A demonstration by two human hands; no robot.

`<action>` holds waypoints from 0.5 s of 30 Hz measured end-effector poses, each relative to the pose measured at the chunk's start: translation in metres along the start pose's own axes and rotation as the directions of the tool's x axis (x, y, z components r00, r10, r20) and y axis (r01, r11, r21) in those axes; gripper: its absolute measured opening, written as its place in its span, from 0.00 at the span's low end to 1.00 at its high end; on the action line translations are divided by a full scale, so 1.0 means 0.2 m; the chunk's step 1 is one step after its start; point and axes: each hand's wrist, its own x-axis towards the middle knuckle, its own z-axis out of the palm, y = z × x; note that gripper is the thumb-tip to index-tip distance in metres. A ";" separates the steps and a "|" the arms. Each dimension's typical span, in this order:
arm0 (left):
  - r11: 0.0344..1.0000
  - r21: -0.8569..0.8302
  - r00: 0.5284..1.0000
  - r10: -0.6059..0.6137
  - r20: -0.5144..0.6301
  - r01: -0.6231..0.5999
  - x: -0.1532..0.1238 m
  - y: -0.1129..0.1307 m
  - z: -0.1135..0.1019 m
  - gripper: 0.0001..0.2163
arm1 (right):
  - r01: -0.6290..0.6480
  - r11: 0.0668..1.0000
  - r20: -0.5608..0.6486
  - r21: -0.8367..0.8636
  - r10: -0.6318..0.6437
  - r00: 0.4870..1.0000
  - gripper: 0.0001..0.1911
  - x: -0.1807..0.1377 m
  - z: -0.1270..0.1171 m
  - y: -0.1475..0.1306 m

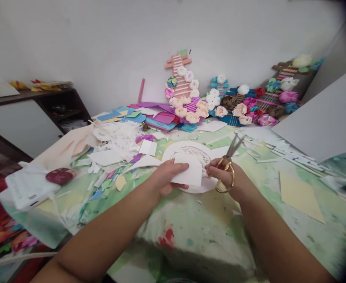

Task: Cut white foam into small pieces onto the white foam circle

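Observation:
My left hand grips a small white sheet of paper by its left edge, thumb on top. My right hand has its fingers through the gold handles of a pair of scissors, whose blades point up and to the right, away from the sheet. The fingertips of that hand also touch the sheet's right edge. Both hands hover over a round white plate that holds thin white paper strips.
The green-stained table is littered with paper scraps, a heap of white strips and coloured sheets. Guitar-shaped paper-flower crafts lean on the back wall. A yellow sheet lies right, a grey board stands beyond it.

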 end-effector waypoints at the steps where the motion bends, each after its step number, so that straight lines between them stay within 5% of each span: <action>1: 1.000 0.021 0.999 -0.011 0.031 0.011 0.00 -0.01 0.01 0.17 | 0.020 0.990 0.001 0.143 -0.021 1.000 0.13 0.00 0.02 0.00; 4: 0.997 0.077 0.996 -0.031 0.090 0.024 -0.01 -0.03 0.02 0.18 | 0.000 0.952 0.017 0.307 -0.006 1.000 0.12 0.00 0.06 0.02; 15: 0.992 0.102 0.970 -0.096 0.223 0.075 -0.04 0.01 0.00 0.17 | 0.040 0.971 -0.012 0.235 -0.038 0.999 0.10 -0.03 0.05 -0.01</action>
